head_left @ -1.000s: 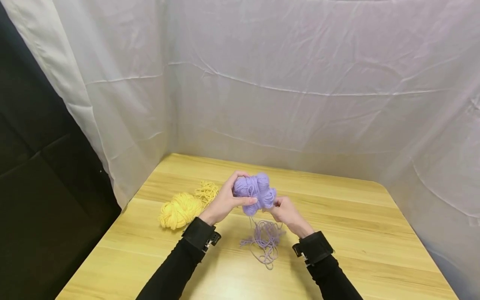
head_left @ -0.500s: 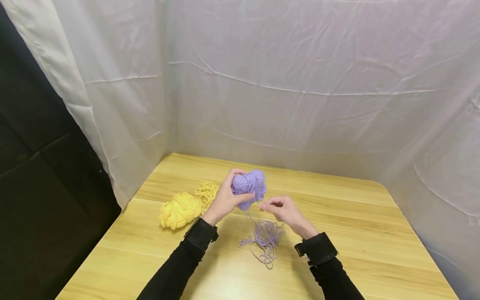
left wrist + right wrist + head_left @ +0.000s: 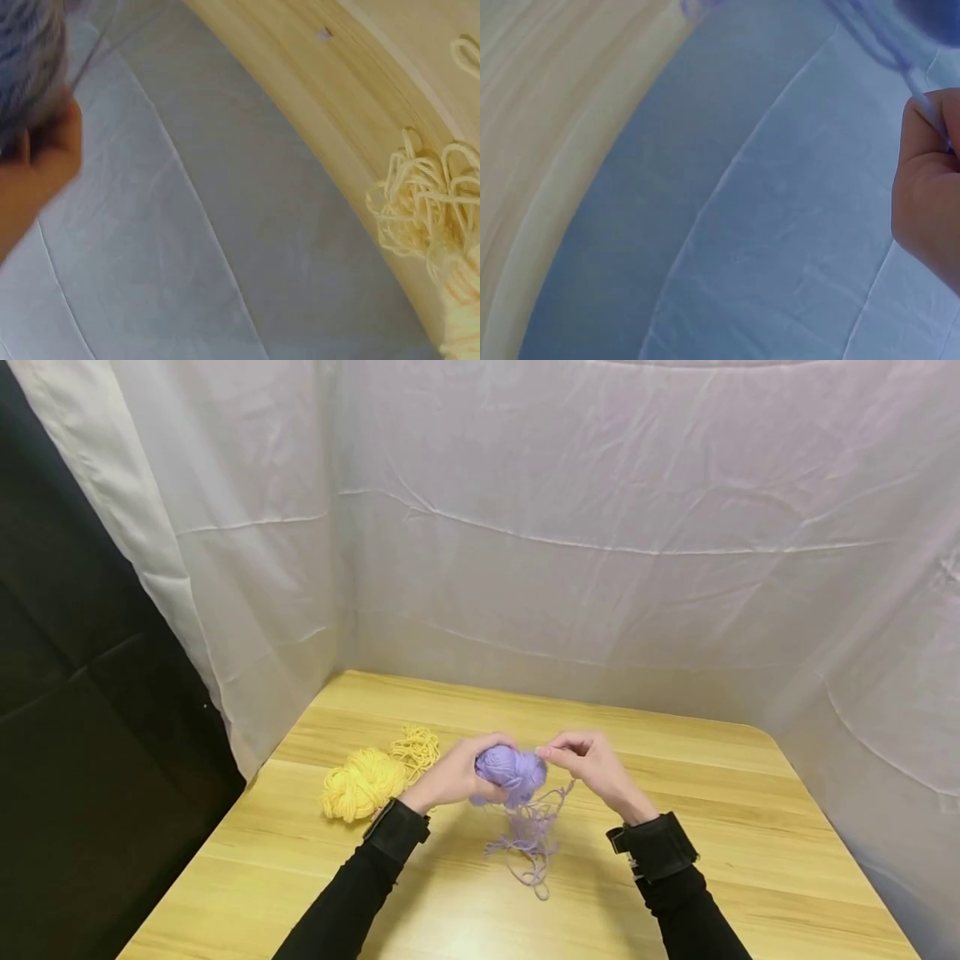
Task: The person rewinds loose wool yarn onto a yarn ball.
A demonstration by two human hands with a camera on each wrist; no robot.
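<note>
My left hand (image 3: 456, 774) grips one purple yarn ball (image 3: 510, 770), right hand (image 3: 592, 762) pinches its strand (image 3: 928, 112); one yellow skein (image 3: 362, 782) near the table's (image 3: 750, 827) left edge.

Bare table (image 3: 750, 827) lies right of the hands — yellow yarn (image 3: 362, 782) and white drape (image 3: 247, 610) crowd the left.

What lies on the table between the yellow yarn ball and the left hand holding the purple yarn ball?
In the head view, a loose tangle of yellow strands lies between the yellow yarn ball and the left hand.
</note>
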